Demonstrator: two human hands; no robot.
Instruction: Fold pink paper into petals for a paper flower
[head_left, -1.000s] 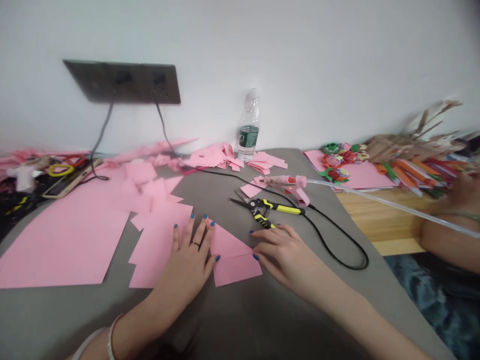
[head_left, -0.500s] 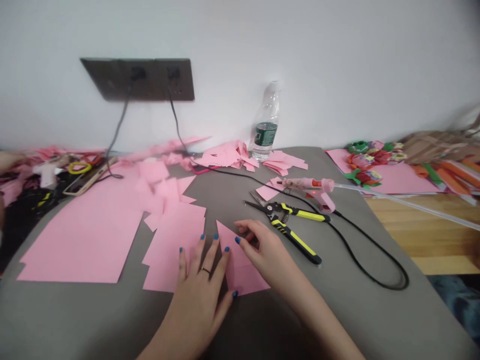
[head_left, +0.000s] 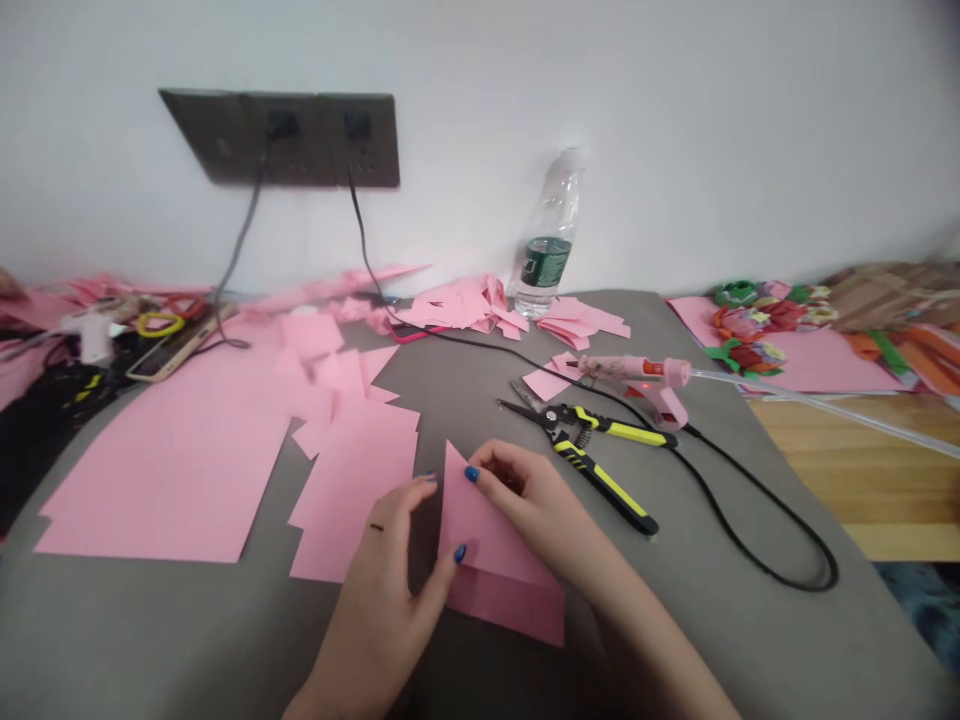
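Observation:
A sheet of pink paper [head_left: 491, 545], folded so that a pointed triangular flap lies above a lower strip, is between my hands over the grey table. My right hand [head_left: 525, 490] pinches its slanting right edge, the thumb on top and the fingers curled behind. My left hand [head_left: 394, 580] is on the other side with thumb and fingers apart. Its thumb tip touches the paper's left edge, while the fingertips hover off it. Close by on the left lies a stack of cut pink sheets [head_left: 356, 490].
Yellow-black wire strippers [head_left: 592, 455] lie right of my hands, before a pink glue gun [head_left: 637, 372] with a looping black cord. A water bottle [head_left: 546, 255] leans at the wall. Larger pink sheets [head_left: 165, 480] and a phone [head_left: 172, 345] are leftward; paper flowers [head_left: 757, 320] sit far right.
My left hand has lifted from lying flat and curled its fingers beside the folded paper. The paper's lower end has shifted toward me and right. The view has turned slightly left.

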